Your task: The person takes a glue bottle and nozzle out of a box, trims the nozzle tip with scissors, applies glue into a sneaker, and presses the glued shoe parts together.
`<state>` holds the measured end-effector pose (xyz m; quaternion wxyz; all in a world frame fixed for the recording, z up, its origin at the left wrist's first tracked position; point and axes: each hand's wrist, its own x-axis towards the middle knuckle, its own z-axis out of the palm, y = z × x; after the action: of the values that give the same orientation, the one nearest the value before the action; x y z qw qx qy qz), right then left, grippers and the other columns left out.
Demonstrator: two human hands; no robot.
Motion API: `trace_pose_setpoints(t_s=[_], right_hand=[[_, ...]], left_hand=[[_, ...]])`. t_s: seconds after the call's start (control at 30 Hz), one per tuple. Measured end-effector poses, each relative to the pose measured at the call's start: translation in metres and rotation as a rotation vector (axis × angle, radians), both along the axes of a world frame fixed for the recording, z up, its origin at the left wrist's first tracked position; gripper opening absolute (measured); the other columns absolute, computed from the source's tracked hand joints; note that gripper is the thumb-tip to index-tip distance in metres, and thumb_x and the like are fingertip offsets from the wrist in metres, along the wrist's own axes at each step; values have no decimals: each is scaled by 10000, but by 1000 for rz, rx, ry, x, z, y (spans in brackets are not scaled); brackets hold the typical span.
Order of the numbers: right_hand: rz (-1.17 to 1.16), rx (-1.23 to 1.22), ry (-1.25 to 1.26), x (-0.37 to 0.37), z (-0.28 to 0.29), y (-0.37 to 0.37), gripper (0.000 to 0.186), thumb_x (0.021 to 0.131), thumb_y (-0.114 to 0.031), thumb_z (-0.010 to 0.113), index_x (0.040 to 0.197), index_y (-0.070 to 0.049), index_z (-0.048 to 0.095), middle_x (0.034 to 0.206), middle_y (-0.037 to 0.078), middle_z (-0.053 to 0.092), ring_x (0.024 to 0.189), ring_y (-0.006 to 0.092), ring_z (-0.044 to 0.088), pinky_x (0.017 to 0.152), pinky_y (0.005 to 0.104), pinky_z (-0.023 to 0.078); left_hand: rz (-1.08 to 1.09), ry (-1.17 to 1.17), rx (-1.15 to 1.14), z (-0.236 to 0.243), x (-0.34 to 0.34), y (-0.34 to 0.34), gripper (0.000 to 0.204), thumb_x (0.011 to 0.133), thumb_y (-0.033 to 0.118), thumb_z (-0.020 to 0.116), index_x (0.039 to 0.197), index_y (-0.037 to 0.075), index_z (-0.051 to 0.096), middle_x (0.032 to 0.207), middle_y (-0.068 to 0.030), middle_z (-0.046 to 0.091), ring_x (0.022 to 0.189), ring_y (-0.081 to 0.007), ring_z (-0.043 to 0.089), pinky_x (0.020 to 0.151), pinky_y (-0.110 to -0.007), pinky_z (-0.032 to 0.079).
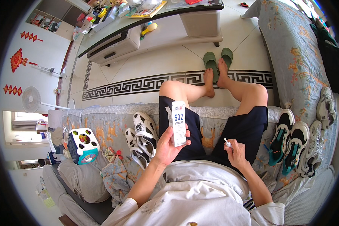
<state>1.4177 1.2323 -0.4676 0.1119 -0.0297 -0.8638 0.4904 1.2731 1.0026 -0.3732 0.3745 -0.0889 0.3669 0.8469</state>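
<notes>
My left hand (167,148) grips a small white box (179,130) upright, its printed face toward me and its top end looking open. The box is above my left thigh, over dark shorts. Over the right thigh, my right hand (237,152) is closed on a small white bottle (228,142) with a narrow tip that points up and to the left. Most of the bottle is hidden by the fingers. The two hands are apart.
White-and-black sneakers (143,137) lie on the covered sofa (109,116) left of me. Teal-and-white shoes (290,145) and grey shoes (312,147) sit at right. Green slippers (211,62) are on the floor before a cluttered coffee table (147,24). A white-and-teal toy box (83,145) stands far left.
</notes>
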Motion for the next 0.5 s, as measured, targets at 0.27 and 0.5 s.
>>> trace_pose_setpoints(t_s=[0.27, 0.5], right_hand=[[-2, 8, -6, 0, 1, 0, 151, 814, -28, 628, 928, -18, 530, 676, 121, 575, 543, 303, 570, 500, 359, 445], [5, 5, -4, 0, 0, 0, 162, 810, -25, 632, 932, -22, 525, 677, 124, 573, 549, 308, 571, 502, 364, 446]], left_hand=[[-58, 239, -119, -2, -1, 4, 612, 863, 224, 678, 1352, -9, 393, 1155, -42, 531, 960, -154, 507, 777, -323, 462], [-48, 131, -9, -1, -3, 5, 616, 898, 324, 611, 1359, -14, 381, 1094, -57, 507, 896, -161, 496, 744, -300, 439]])
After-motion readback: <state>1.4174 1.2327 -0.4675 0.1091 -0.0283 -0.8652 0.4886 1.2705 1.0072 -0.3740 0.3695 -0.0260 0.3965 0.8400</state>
